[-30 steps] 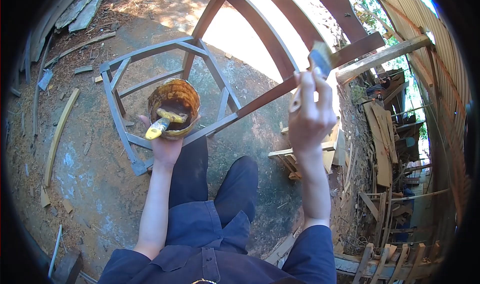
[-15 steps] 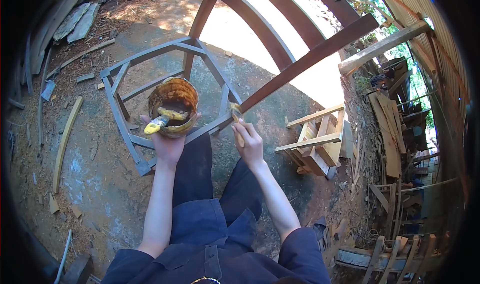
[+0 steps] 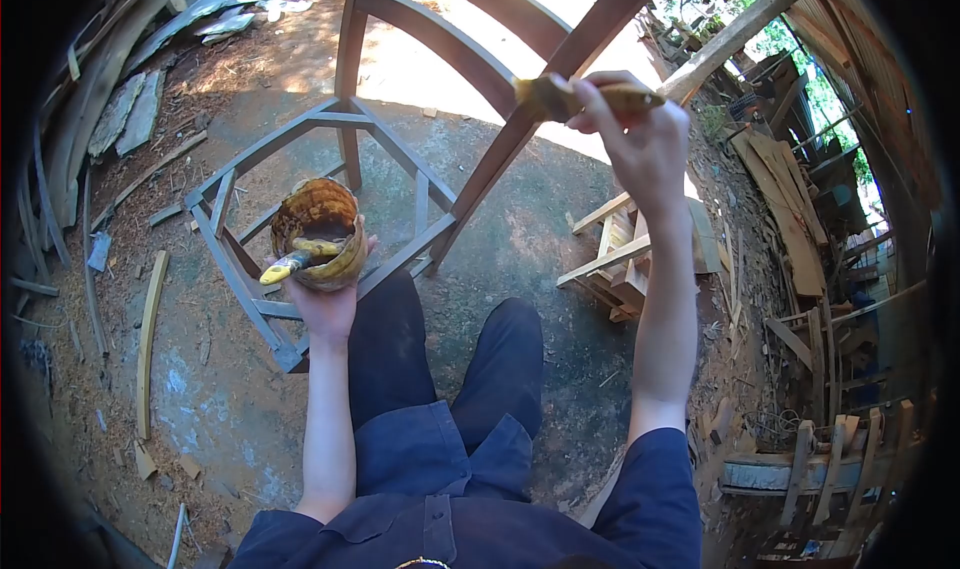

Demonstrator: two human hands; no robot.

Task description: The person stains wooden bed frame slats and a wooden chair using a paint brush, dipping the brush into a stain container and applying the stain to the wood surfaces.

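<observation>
My left hand (image 3: 328,316) cradles a round, brown-stained paint pot (image 3: 318,206) from below. Dark liquid shows inside, and a second paintbrush (image 3: 287,267) with a yellow handle end leans over its rim. My right hand (image 3: 640,139), raised to the upper right, grips a paintbrush (image 3: 548,99) by its handle. Its bristles point left and overlap the long dark rail of a wooden chair frame (image 3: 505,154). The frame's curved slats run up and away, while its angular seat frame (image 3: 268,149) lies around and behind the pot.
A small pale wooden stool-like piece (image 3: 615,254) stands to the right on the floor. Weathered boards (image 3: 135,114) are heaped at the upper left. A curved wood strip (image 3: 152,344) lies at left. Planks (image 3: 780,209) and a post (image 3: 740,39) line the right side.
My right hand has moved up and right with the paintbrush, from the rail's lower end to higher along it. The pot has shifted slightly left and down in view.
</observation>
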